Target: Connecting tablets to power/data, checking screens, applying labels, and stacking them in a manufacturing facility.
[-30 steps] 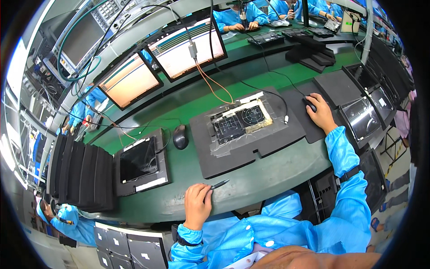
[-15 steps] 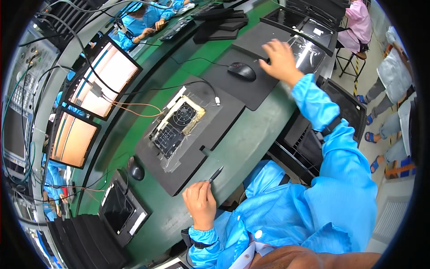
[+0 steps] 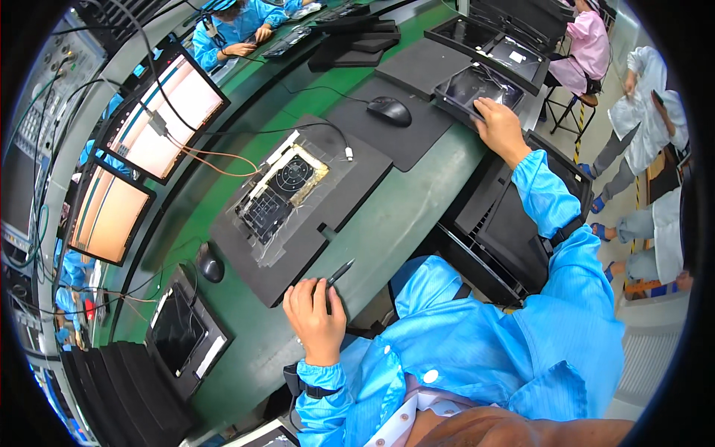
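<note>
Green and curved, the counter (image 3: 395,212) runs through a busy workroom, with two lit monitors (image 3: 170,119) along its far edge, their rows of writing too small to read. A co-worker in blue (image 3: 242,33) sits across from it, and a person in pink (image 3: 590,56) sits beyond its right end.

At the counter's near edge, the left hand (image 3: 319,320) has its fingers closed on a dark pen (image 3: 341,273), whose tip points away over the green top, just beside the near corner of a black foam board (image 3: 361,179). Taped to the middle of that board is a dark component (image 3: 267,212) with a ring pattern and a grid.

Toward the counter's right end, the right hand (image 3: 503,132) has its bent fingers at the near edge of a glossy dark panel (image 3: 477,86); I cannot tell whether they grip it or only rest there. The panel lies just beside a grey pad (image 3: 424,65) and a mouse mat (image 3: 417,141) bearing a black mouse (image 3: 389,110). Behind the panel, in a black tray (image 3: 547,80), a small white label (image 3: 516,56) shows, its print illegible.

Near the counter's left end lies a dark screen unit (image 3: 177,328) with a blank-looking white strip (image 3: 212,356) along its border, beside a stack of black foam sheets (image 3: 123,391)
</note>
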The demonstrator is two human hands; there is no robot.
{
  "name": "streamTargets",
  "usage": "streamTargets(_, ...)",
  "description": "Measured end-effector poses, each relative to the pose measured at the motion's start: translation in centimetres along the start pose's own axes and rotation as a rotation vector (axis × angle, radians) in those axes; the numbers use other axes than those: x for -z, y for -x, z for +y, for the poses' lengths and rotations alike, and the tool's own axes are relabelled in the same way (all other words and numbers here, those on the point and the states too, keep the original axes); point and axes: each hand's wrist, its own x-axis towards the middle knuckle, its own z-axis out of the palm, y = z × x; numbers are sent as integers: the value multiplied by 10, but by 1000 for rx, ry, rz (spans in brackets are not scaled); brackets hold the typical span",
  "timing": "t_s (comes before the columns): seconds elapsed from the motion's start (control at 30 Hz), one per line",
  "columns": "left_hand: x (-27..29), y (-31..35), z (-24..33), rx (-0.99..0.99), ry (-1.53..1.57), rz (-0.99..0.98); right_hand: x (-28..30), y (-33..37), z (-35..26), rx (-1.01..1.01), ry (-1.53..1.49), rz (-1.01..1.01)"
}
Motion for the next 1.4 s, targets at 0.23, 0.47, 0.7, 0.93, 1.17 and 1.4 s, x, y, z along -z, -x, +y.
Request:
streamTargets(0.23, 14, -16, 5, 362, 784, -12, 107, -45, -55, 466, -237, 479)
streamTargets(0.47, 62, -52, 11, 1008, 2368, -108, 135, -10, -224, 1251, -762, 419)
streamTargets(0.7, 103, 60, -36, 1000, 1683, 333, -21, -61, -251, 47, -470, 53)
streamTargets(0.93, 122, 106, -50, 1110, 1327, -131, -19, -75, -220, -56, -866, -278)
streamTargets(1.17, 123, 119, -59, 985, 1236, -493, 115, -7, -314, -48, -2172, -1167)
streamTargets(1.4, 125, 117, -62, 978, 1206, -667, 140, 10, -342, -112, -2244, -1302)
